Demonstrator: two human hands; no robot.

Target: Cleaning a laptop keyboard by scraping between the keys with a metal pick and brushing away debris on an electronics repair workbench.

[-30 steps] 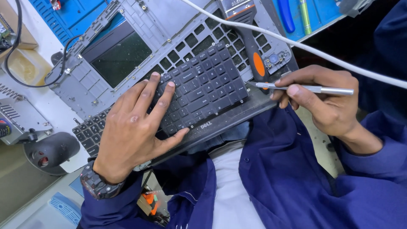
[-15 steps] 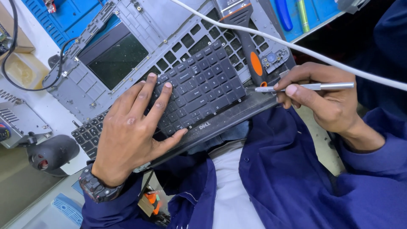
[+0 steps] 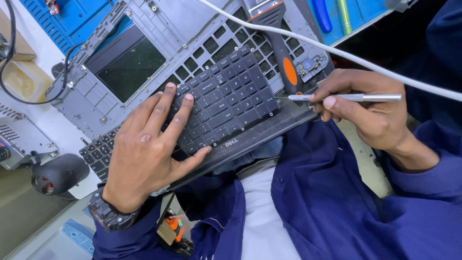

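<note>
A white cable (image 3: 337, 50) runs slantwise across the upper right of the frame. Under it, at top centre, lies a tool with a black and orange handle (image 3: 284, 53). A blue mat (image 3: 72, 19) covers the upper left corner — another blue patch at upper right carries a blue-handled tool (image 3: 321, 14) and a green one (image 3: 344, 17). At the left edge sit a grey metal box (image 3: 19, 139) and a round black object (image 3: 57, 174).
</note>
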